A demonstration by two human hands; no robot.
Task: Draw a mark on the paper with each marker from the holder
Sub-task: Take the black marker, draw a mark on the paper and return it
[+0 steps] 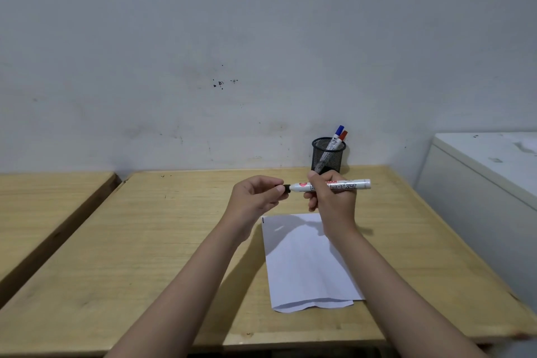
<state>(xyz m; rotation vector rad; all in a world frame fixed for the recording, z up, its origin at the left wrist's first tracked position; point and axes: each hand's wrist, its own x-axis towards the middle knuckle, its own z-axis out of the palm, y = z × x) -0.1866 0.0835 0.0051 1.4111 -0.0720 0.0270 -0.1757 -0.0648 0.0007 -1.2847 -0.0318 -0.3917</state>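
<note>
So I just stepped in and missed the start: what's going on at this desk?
A person is holding a white marker level above the wooden table. The right hand grips its barrel and the left hand pinches the black cap at its end. Below lies a sheet of paper with one short dark mark at its far left corner. A blue marker and a red marker stand in the mesh holder.

Wooden table [145, 256] bears paper [302, 264] and mesh holder [327, 158].
</note>
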